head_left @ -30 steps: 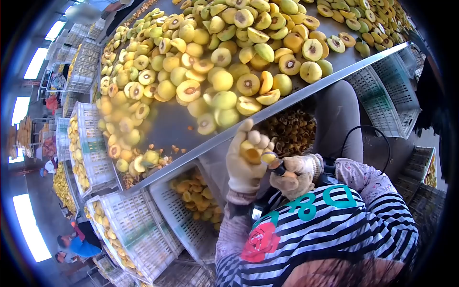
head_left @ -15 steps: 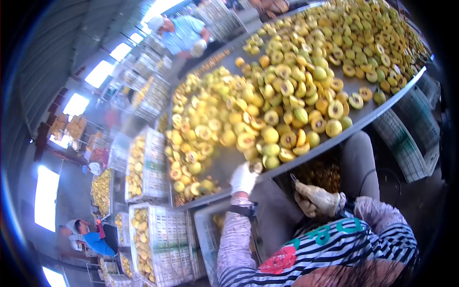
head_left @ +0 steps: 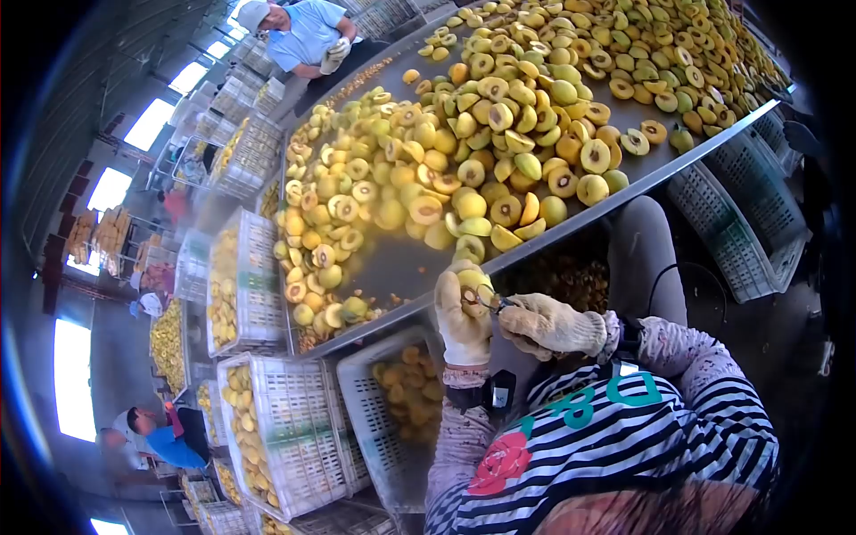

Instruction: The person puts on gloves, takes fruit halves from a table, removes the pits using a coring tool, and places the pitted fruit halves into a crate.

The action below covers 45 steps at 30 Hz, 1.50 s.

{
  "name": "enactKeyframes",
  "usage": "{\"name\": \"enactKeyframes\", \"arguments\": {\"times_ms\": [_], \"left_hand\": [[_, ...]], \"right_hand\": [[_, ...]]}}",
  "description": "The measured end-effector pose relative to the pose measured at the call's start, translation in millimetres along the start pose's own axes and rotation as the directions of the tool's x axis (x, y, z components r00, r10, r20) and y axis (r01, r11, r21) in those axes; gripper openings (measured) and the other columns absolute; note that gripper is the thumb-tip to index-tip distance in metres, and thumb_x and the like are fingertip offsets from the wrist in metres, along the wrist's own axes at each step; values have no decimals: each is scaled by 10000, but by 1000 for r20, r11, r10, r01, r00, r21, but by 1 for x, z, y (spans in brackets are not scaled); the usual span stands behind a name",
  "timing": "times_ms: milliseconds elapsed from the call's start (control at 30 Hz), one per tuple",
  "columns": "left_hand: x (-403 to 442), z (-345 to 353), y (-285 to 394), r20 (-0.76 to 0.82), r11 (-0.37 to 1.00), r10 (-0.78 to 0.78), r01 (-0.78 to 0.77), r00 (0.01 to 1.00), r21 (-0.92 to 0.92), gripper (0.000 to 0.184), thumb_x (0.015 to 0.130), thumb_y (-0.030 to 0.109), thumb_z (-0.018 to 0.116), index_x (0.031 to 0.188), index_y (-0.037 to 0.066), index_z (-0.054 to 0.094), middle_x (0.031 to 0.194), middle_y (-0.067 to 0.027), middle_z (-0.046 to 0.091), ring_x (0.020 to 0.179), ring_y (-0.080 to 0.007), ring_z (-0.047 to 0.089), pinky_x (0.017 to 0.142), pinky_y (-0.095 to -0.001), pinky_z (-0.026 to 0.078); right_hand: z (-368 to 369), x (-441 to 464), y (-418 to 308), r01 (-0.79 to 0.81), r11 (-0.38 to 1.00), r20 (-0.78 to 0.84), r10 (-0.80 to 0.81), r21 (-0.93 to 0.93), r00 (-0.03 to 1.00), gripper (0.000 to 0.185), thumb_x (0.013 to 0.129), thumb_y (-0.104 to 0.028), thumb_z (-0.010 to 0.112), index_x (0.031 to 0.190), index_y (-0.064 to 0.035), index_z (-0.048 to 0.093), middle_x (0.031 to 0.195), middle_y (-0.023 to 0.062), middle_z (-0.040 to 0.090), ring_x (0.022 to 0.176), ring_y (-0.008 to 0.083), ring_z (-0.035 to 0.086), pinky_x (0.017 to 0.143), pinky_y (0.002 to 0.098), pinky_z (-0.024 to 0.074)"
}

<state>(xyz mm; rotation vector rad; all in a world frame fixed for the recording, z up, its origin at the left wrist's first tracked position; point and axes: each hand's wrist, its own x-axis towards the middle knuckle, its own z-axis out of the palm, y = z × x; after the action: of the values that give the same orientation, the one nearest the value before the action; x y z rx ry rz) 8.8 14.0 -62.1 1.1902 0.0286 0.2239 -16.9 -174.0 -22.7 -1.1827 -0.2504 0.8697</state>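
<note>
My left hand, in a pale work glove, is closed around a halved yellow peach just off the table's near edge. The cut side with the pit faces my right hand. Gloved too, my right hand grips a small metal pitting tool, its tip at the peach's pit area. Much of the tool's handle is hidden in the glove. Beyond my hands, many halved peaches are heaped on a metal table.
Below the table's edge stands a crate with peach halves inside. Another full white crate is to its left. Stacked crates stand at the right. Across the table is a gloved co-worker in a blue shirt.
My left hand has lifted a peach half from the table's edge toward me. My right hand has moved left with the tool to meet it. The view has shifted slightly.
</note>
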Motion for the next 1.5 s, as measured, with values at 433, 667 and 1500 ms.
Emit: {"name": "enactKeyframes", "arguments": {"times_ms": [433, 667, 1500], "left_hand": [[-5, 37, 6, -105, 949, -205, 171, 973, -266, 412, 1054, 385, 520, 1231, 33, 641, 1011, -100, 669, 916, -215, 645, 871, -357, 558], [-11, 45, 12, -239, 994, -96, 81, 966, -74, 329, 1030, 255, 559, 1208, -1, 664, 930, -86, 690, 777, -143, 624, 683, -263, 510], [-3, 41, 4, 9, 988, -145, 146, 989, -59, 353, 1029, 174, 509, 1310, -16, 609, 866, -117, 721, 806, -205, 694, 712, -286, 550]], "right_hand": [[-11, 22, 25, 151, 803, -194, -314, -577, 929, 432, 999, -436, 593, 1098, -18, 638, 797, 110, 662, 695, 222, 638, 662, 359, 513], [-11, 29, 28, 129, 956, -58, -149, -262, 987, 407, 1021, -423, 575, 1108, -30, 634, 795, 29, 630, 727, 153, 609, 657, 318, 488], [-18, 18, 35, 101, 922, -168, -175, -374, 970, 393, 1001, -395, 589, 1072, -13, 656, 845, 128, 683, 765, 235, 654, 706, 351, 518]]}}
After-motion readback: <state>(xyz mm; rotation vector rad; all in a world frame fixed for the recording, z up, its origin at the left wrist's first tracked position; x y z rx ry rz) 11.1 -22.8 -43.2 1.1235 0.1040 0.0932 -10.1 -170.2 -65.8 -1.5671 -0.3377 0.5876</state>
